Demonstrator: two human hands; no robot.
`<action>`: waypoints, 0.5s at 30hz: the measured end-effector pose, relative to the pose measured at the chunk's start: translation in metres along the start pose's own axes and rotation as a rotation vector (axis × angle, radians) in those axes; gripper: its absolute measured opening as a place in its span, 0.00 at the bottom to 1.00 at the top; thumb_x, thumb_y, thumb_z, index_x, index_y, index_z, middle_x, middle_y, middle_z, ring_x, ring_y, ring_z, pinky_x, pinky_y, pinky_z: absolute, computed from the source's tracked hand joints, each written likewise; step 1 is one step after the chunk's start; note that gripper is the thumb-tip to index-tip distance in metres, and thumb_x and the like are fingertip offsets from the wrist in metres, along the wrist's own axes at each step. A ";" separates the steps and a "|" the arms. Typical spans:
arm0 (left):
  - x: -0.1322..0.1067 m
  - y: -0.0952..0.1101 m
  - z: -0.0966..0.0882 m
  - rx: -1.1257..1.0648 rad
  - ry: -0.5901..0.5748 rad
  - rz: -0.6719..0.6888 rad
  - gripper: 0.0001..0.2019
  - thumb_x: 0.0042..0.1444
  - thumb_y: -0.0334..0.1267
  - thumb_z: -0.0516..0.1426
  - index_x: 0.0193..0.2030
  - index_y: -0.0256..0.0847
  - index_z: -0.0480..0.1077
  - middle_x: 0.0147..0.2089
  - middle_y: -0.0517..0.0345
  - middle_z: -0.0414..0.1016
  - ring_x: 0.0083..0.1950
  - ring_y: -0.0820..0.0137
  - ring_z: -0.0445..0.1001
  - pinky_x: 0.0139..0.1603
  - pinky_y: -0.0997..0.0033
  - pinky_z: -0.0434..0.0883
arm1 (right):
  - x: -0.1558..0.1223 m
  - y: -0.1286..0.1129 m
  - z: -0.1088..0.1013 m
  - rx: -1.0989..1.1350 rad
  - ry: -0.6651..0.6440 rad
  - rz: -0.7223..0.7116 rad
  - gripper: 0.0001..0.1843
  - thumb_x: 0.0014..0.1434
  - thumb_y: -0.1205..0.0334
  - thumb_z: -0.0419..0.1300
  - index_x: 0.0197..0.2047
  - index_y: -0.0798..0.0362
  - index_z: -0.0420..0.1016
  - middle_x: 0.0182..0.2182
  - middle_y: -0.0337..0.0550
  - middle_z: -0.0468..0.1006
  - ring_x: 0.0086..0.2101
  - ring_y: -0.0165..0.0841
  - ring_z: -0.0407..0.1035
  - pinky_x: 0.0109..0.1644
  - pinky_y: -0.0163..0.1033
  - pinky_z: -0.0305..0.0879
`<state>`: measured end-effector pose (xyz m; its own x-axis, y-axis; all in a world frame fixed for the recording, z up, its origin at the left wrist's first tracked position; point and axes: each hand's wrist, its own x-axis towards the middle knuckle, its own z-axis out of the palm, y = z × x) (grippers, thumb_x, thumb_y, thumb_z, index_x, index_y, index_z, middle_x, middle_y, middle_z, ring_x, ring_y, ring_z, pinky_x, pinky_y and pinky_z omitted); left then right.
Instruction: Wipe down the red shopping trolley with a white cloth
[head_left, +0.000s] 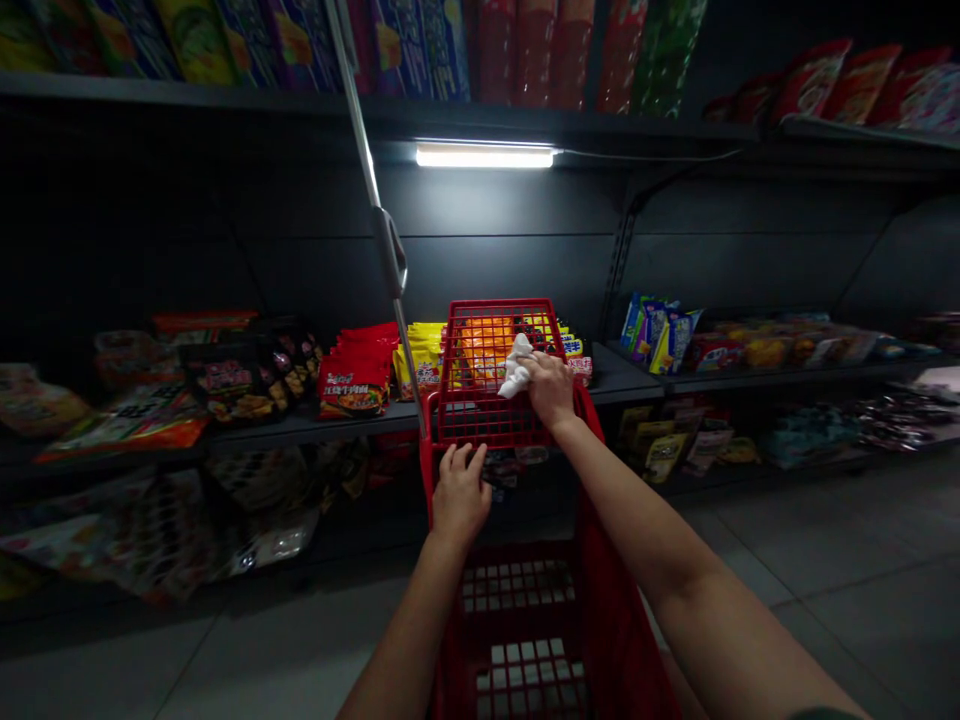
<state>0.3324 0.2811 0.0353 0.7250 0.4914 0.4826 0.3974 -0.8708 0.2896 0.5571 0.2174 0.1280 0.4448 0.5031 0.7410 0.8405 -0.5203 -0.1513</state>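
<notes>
A red plastic shopping cart (634, 600) stands in front of me, with a red grid panel (495, 432) raised at its far end. My right hand (553, 388) is closed on a crumpled white cloth (517, 368), which lies against the right part of the grid. At the panel's lower left edge is my left hand (461, 495), with its fingers apart and nothing visible in them. The palm side of that hand is hidden. A silver pole (366, 165) with a dark grip rises beside the cart's left corner.
Behind the cart, a dark shelf (262, 432) carries red snack packets (356, 370), yellow packets (424, 350) and blue-green packets (664, 330). A lit tube lamp (484, 156) hangs beneath the upper shelf (225, 97). Bagged goods (660, 445) fill a lower shelf. Tiled floor (847, 570) shows at right.
</notes>
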 end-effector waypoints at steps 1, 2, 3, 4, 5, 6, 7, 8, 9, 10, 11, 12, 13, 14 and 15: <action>0.001 0.001 0.001 -0.002 -0.004 -0.001 0.29 0.56 0.29 0.56 0.66 0.45 0.66 0.66 0.50 0.65 0.71 0.55 0.54 0.69 0.55 0.64 | -0.002 -0.005 0.002 0.016 0.017 0.007 0.19 0.71 0.60 0.48 0.60 0.45 0.73 0.61 0.45 0.71 0.57 0.44 0.61 0.61 0.50 0.53; 0.001 0.001 0.001 -0.004 -0.011 -0.001 0.30 0.56 0.30 0.57 0.66 0.45 0.65 0.66 0.50 0.65 0.71 0.55 0.53 0.69 0.55 0.64 | -0.003 -0.015 0.006 0.037 0.022 -0.026 0.20 0.71 0.60 0.48 0.61 0.45 0.72 0.61 0.45 0.70 0.58 0.43 0.60 0.62 0.50 0.52; 0.002 0.001 0.002 -0.005 -0.020 0.001 0.30 0.56 0.30 0.57 0.67 0.45 0.65 0.67 0.50 0.64 0.72 0.55 0.53 0.68 0.55 0.64 | -0.003 -0.027 0.012 0.060 0.007 -0.108 0.20 0.70 0.60 0.49 0.62 0.45 0.71 0.62 0.43 0.69 0.60 0.42 0.59 0.64 0.48 0.50; 0.002 0.001 0.003 -0.005 -0.029 0.002 0.31 0.55 0.30 0.58 0.67 0.46 0.65 0.67 0.50 0.64 0.71 0.54 0.53 0.68 0.55 0.65 | -0.002 -0.041 0.018 0.079 -0.025 -0.229 0.20 0.70 0.60 0.51 0.62 0.43 0.70 0.63 0.41 0.68 0.62 0.40 0.57 0.66 0.47 0.49; 0.002 0.000 0.004 -0.004 -0.037 0.002 0.31 0.55 0.30 0.58 0.67 0.47 0.64 0.67 0.51 0.63 0.71 0.54 0.54 0.67 0.54 0.65 | 0.000 -0.054 0.025 0.091 -0.067 -0.367 0.20 0.69 0.60 0.52 0.63 0.42 0.69 0.64 0.38 0.67 0.63 0.39 0.56 0.67 0.45 0.47; 0.002 -0.001 0.004 -0.002 -0.041 0.001 0.31 0.55 0.30 0.58 0.67 0.47 0.64 0.68 0.51 0.63 0.70 0.54 0.54 0.67 0.54 0.66 | 0.004 -0.063 0.031 0.091 -0.110 -0.501 0.21 0.69 0.60 0.53 0.63 0.41 0.69 0.65 0.36 0.66 0.64 0.37 0.55 0.68 0.44 0.45; 0.002 -0.002 0.004 -0.001 -0.041 0.000 0.31 0.55 0.30 0.58 0.67 0.48 0.64 0.68 0.51 0.63 0.70 0.54 0.55 0.67 0.54 0.65 | 0.009 -0.068 0.035 0.080 -0.144 -0.607 0.22 0.68 0.60 0.54 0.64 0.40 0.68 0.66 0.34 0.65 0.65 0.37 0.53 0.69 0.44 0.44; 0.002 -0.002 0.005 0.000 -0.040 -0.002 0.31 0.55 0.30 0.58 0.67 0.47 0.64 0.67 0.51 0.63 0.70 0.54 0.55 0.68 0.54 0.65 | 0.015 -0.068 0.037 0.059 -0.166 -0.678 0.22 0.68 0.60 0.54 0.64 0.41 0.67 0.66 0.35 0.64 0.66 0.38 0.52 0.69 0.45 0.44; 0.002 -0.003 0.005 -0.002 -0.037 -0.004 0.31 0.55 0.30 0.58 0.68 0.47 0.64 0.67 0.51 0.63 0.70 0.54 0.54 0.68 0.54 0.64 | 0.021 -0.062 0.037 0.031 -0.170 -0.694 0.23 0.69 0.60 0.53 0.65 0.42 0.66 0.67 0.36 0.64 0.66 0.39 0.52 0.68 0.46 0.45; 0.002 -0.004 0.006 -0.007 -0.035 -0.004 0.31 0.55 0.30 0.57 0.68 0.47 0.64 0.68 0.51 0.63 0.71 0.54 0.53 0.69 0.54 0.63 | 0.028 -0.051 0.036 0.003 -0.157 -0.646 0.23 0.69 0.60 0.53 0.65 0.43 0.66 0.67 0.37 0.63 0.65 0.41 0.53 0.67 0.47 0.46; 0.003 -0.005 0.006 -0.013 -0.034 -0.004 0.31 0.55 0.30 0.57 0.68 0.46 0.64 0.68 0.51 0.63 0.72 0.55 0.52 0.69 0.54 0.62 | 0.035 -0.038 0.032 -0.022 -0.133 -0.557 0.23 0.69 0.60 0.53 0.65 0.43 0.67 0.67 0.39 0.64 0.64 0.42 0.55 0.66 0.47 0.49; 0.003 -0.005 0.007 -0.020 -0.032 -0.006 0.31 0.55 0.29 0.57 0.68 0.46 0.64 0.68 0.51 0.64 0.72 0.55 0.52 0.69 0.55 0.62 | 0.041 -0.023 0.027 -0.039 -0.101 -0.441 0.22 0.69 0.61 0.52 0.65 0.43 0.67 0.66 0.40 0.65 0.62 0.43 0.58 0.64 0.48 0.51; 0.004 -0.005 0.008 -0.026 -0.030 -0.009 0.31 0.55 0.29 0.56 0.68 0.47 0.64 0.68 0.52 0.64 0.72 0.56 0.52 0.69 0.55 0.62 | 0.046 -0.010 0.022 -0.048 -0.063 -0.309 0.22 0.69 0.61 0.51 0.64 0.44 0.69 0.65 0.42 0.66 0.60 0.44 0.60 0.62 0.48 0.53; 0.005 -0.004 0.009 -0.032 -0.026 -0.014 0.31 0.55 0.29 0.56 0.68 0.47 0.64 0.68 0.52 0.64 0.72 0.57 0.52 0.69 0.55 0.62 | 0.049 0.001 0.017 -0.050 -0.024 -0.176 0.22 0.69 0.61 0.50 0.63 0.44 0.70 0.64 0.43 0.68 0.57 0.44 0.62 0.60 0.48 0.55; 0.005 -0.004 0.010 -0.036 -0.020 -0.018 0.31 0.55 0.28 0.55 0.67 0.47 0.64 0.67 0.52 0.64 0.72 0.57 0.53 0.69 0.56 0.62 | 0.051 0.008 0.014 -0.046 0.017 -0.055 0.21 0.69 0.61 0.49 0.63 0.44 0.71 0.62 0.44 0.69 0.56 0.43 0.63 0.59 0.47 0.56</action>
<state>0.3404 0.2869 0.0285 0.7291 0.5063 0.4604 0.3901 -0.8603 0.3282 0.5902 0.2484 0.1555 0.3931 0.5204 0.7581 0.8483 -0.5234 -0.0805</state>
